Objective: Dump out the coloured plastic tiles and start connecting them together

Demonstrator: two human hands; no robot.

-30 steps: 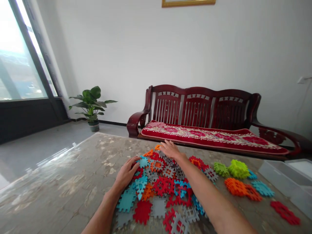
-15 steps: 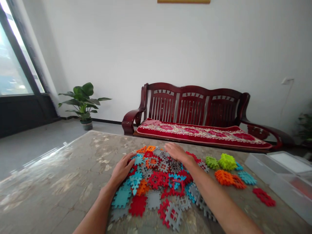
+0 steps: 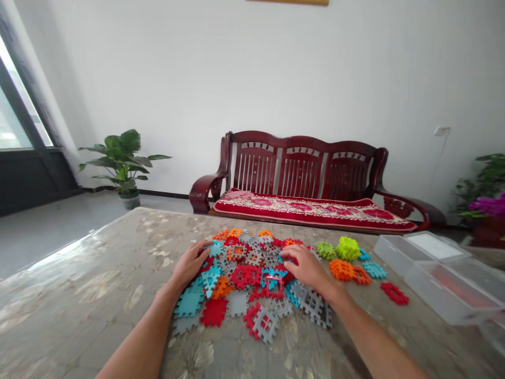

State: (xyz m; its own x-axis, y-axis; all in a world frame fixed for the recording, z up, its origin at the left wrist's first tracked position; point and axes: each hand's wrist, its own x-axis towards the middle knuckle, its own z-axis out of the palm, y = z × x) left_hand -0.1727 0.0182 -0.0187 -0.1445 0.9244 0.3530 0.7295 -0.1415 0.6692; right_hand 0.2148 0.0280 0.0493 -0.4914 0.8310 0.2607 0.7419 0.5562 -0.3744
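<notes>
A wide heap of toothed plastic building tiles point(image 3: 245, 276) in red, grey, blue, teal and orange lies on the table, many with window-like cutouts. My left hand point(image 3: 190, 265) rests at the heap's left edge, fingers apart and touching a light-blue tile point(image 3: 215, 248). On the right side of the heap lies my right hand point(image 3: 306, 266), fingers spread and slightly bent over red and blue tiles. No tile appears gripped in either hand. Grey lattice tiles point(image 3: 314, 305) sit just below my right wrist. My right palm hides part of the heap.
Right of the heap are small stacks of yellow-green tiles point(image 3: 347, 248), orange tiles point(image 3: 342, 269), blue tiles point(image 3: 374, 269) and red tiles point(image 3: 394, 293). A clear plastic box point(image 3: 418, 281) stands beyond them. Behind the patterned tablecloth point(image 3: 118, 273) is a wooden bench point(image 3: 302, 163).
My right hand has come back from the far side of the heap to its right side, uncovering orange and grey tiles there. My left hand stays at the left edge. The view has turned right.
</notes>
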